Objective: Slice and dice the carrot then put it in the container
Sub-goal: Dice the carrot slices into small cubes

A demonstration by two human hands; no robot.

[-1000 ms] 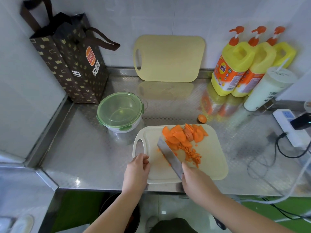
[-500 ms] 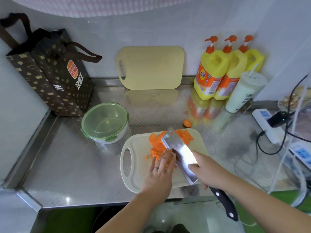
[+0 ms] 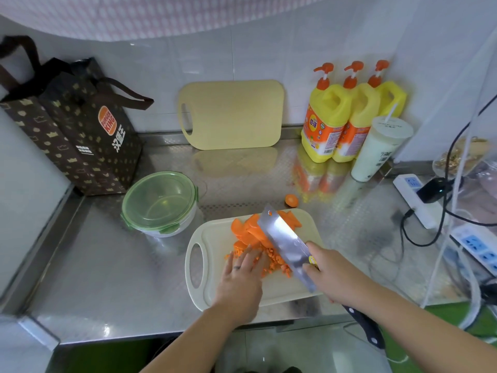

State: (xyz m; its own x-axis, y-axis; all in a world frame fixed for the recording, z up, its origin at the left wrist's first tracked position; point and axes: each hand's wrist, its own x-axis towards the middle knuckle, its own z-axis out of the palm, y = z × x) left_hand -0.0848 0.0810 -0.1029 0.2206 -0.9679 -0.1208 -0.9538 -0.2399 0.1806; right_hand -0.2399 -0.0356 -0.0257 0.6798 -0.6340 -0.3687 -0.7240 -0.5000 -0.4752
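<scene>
Orange carrot slices (image 3: 248,228) are piled at the far side of a white cutting board (image 3: 209,254), with small carrot dice (image 3: 274,261) heaped in front of them. My left hand (image 3: 240,281) lies flat with straight fingers on the dice. My right hand (image 3: 332,275) grips a cleaver (image 3: 282,242) near the blade, which is tilted flat-side up over the carrot; its dark handle juts back below the counter edge. A round container (image 3: 160,201) with a green lid on it stands left of the board.
A carrot end (image 3: 291,200) lies on the steel counter behind the board. A second cutting board (image 3: 231,114) leans on the wall. A brown paper bag (image 3: 72,127) stands far left. Yellow soap bottles (image 3: 347,117), a drink cup (image 3: 376,149), power strips and cables sit right.
My left hand moved from the board's near edge onto the diced carrot. The cleaver turned from edge-down to flat-side up. The camera view shifted left and up.
</scene>
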